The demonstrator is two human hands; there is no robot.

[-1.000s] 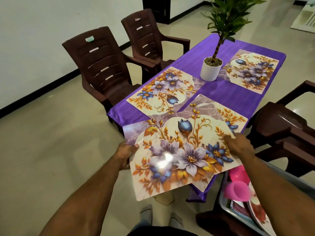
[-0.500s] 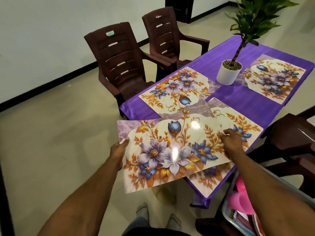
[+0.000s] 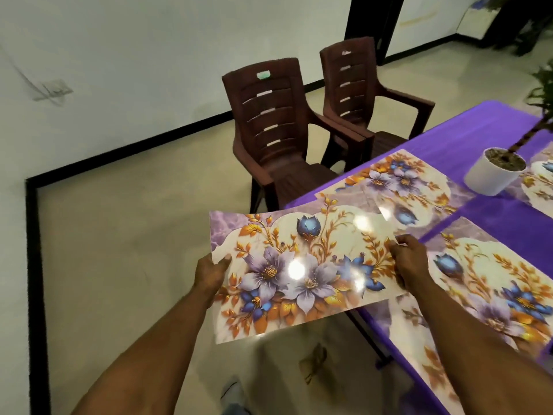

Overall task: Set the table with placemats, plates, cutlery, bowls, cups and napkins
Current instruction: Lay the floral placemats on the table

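Both hands hold one floral placemat (image 3: pixel 299 274) in the air, off the near-left corner of the table (image 3: pixel 478 136), mostly above the floor. The left hand (image 3: pixel 211 272) grips its left edge, thumb on top and the fingers curled underneath out of sight. The right hand (image 3: pixel 411 265) pinches the right edge, thumb and fingertips closed on the sheet.

Compared with half a second ago, the held mat has travelled left and away from the table: then its right part overlapped the near placemat, now only its far right corner overlaps the placemat (image 3: pixel 404 181) lying in front of the two brown chairs. The near placemat (image 3: pixel 484 292), earlier half covered by the held one, lies mostly exposed on the purple cloth at the table's near edge (the right forearm crosses its near part). The view has also swung left: the near chair (image 3: pixel 269 124) and the second chair (image 3: pixel 359 94) now sit at centre frame instead of upper left, and the white pot (image 3: pixel 490 175) with its plant has slid to the right edge, its leaves mostly cut off. The fourth mat beyond the pot shows only as a sliver at the right border. The pink items seen a second ago at lower right are out of frame.
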